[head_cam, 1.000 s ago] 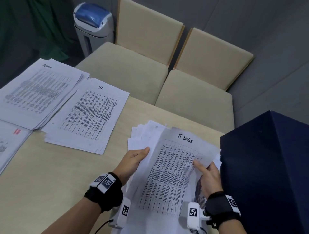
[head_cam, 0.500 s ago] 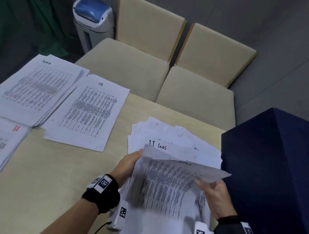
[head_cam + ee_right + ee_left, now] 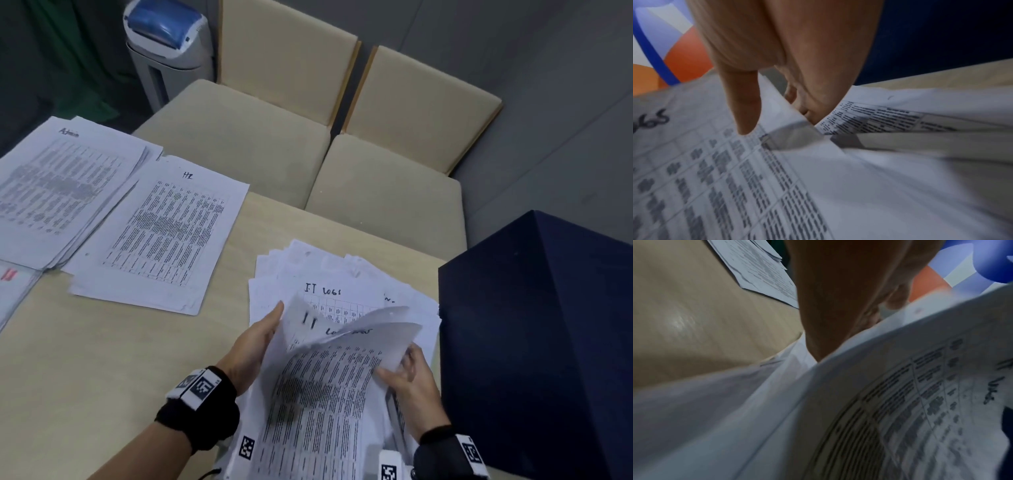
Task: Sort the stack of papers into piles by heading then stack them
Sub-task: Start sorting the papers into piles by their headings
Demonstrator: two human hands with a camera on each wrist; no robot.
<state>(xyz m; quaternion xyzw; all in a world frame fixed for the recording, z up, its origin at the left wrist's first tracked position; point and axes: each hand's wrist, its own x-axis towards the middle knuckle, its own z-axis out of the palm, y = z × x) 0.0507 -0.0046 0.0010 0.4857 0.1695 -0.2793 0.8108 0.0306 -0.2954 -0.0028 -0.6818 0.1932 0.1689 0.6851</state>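
Two hands (image 3: 255, 346) (image 3: 409, 380) pinch lifted sheets (image 3: 329, 387) between their grips.

On your bench (image 3: 102, 359) the Admin pile (image 3: 65, 192) lies far left, the HR pile (image 3: 161, 236) just right of it and overlapped by it, the fanned stack (image 3: 342, 274) nearer you, beside the box (image 3: 548, 342) at right.

Two beige chairs (image 3: 274, 164) stand side by side along the far edge of the table (image 3: 102, 377), their seats pushed up to it. Behind the left one, a white bin with a blue lid (image 3: 168, 44) stands on the floor, with green cloth (image 3: 68, 68) hanging to its left. A dark blue box (image 3: 541, 342) stands at the table's right edge.
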